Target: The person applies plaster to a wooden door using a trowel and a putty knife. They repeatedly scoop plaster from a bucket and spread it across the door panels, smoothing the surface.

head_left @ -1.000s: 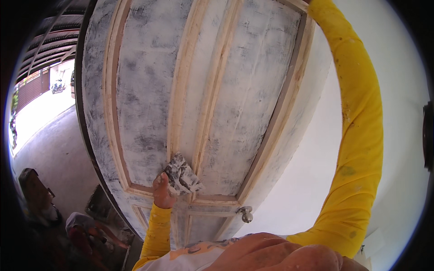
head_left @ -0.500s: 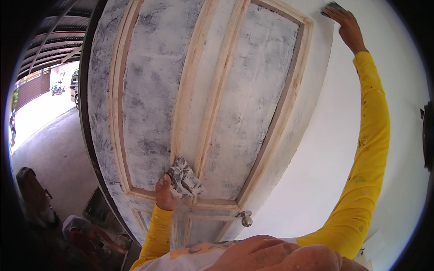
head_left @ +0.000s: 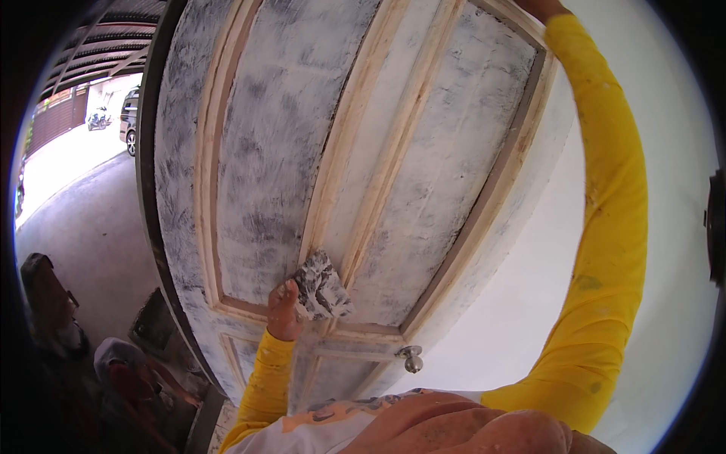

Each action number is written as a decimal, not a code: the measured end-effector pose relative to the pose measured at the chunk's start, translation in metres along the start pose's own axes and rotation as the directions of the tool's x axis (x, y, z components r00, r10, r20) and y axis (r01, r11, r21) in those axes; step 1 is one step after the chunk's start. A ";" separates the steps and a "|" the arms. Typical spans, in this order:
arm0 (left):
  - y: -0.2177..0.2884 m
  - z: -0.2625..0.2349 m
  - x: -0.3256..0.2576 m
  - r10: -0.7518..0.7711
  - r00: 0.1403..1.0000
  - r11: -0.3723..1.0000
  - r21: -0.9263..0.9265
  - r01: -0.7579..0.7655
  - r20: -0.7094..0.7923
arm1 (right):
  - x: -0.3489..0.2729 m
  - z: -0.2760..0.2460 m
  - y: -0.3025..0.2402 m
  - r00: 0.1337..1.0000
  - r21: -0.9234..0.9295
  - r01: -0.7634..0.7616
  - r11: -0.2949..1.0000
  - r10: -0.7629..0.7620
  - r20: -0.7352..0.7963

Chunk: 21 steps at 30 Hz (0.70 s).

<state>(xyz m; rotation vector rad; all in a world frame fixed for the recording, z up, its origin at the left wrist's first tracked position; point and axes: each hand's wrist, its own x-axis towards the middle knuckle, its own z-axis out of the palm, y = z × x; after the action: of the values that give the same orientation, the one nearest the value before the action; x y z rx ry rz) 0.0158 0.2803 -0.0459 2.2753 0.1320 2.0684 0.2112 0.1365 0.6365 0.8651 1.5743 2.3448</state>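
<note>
The left hand (head_left: pixel 284 310) grips the smeared plate (head_left: pixel 323 287) in front of the door (head_left: pixel 283 136); the right hand (head_left: pixel 541 7) is near the door's upper right, fingers cut off, grip indeterminable. Tilting the plate could shed its coating; a slackened hold could drop it.

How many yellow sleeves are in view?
2. The left sleeve runs from the lower edge to the left hand holding a smeared plate; the right sleeve curves up beside the door. Others could hide in the dark lower left.
</note>
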 end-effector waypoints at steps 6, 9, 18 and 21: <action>-0.004 0.006 -0.007 -0.069 0.997 0.991 -0.113 0.064 -0.039 | -0.023 -0.039 0.031 0.974 -0.057 -0.092 0.994 0.102 0.202; -0.005 0.011 -0.009 -0.322 0.941 0.810 -0.482 0.333 0.107 | -0.005 -0.022 0.023 0.983 -0.008 -0.092 0.996 0.092 0.159; 0.000 0.018 -0.015 -0.667 0.733 0.436 -0.725 0.533 0.137 | -0.113 -0.022 0.056 0.943 -0.019 -0.087 0.996 0.089 0.320; 0.004 0.018 -0.013 -0.711 0.691 0.380 -0.756 0.532 0.129 | -0.170 -0.038 0.069 0.894 -0.065 -0.136 0.989 0.151 0.421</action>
<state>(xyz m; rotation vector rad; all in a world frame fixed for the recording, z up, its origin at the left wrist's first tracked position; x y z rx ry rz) 0.0322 0.2753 -0.0603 1.1841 0.1003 1.4961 0.3391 -0.0003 0.6262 1.4147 1.3222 2.0691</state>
